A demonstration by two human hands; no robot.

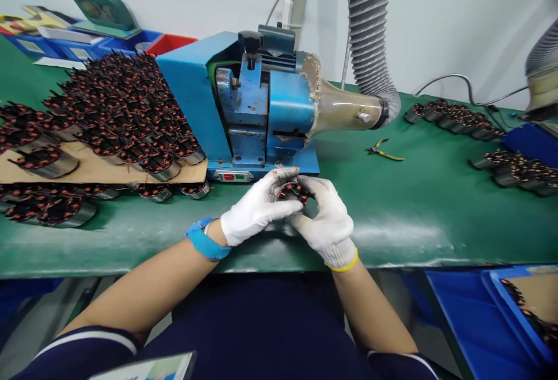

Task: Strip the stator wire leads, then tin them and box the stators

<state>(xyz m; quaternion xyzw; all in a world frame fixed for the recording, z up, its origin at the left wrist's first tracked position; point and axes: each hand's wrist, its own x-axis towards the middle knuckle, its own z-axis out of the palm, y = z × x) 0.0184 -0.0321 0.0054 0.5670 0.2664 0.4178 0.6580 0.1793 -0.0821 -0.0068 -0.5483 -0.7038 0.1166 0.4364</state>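
Observation:
Between both gloved hands sits a motor stator [293, 192], its copper windings and dark rim facing up. My left hand [261, 205], in a white glove with a blue band at the wrist, curls round its left side. From the right, my right hand [326, 211], in a white glove with a yellow cuff, wraps the other side. Fingers of both gloves cover most of the stator's outer wall. Just beyond the hands stands a blue machine [244, 107] with a red and green switch [234, 176] at its base.
Many wound stators [126, 107] are stacked at the left, some on a cardboard sheet [100, 174]. Pliers [385, 150] lie right of the machine. More stators [453, 117] stand at the far right. A grey hose [372, 25] hangs behind. Blue bins [479, 310] sit below the table edge.

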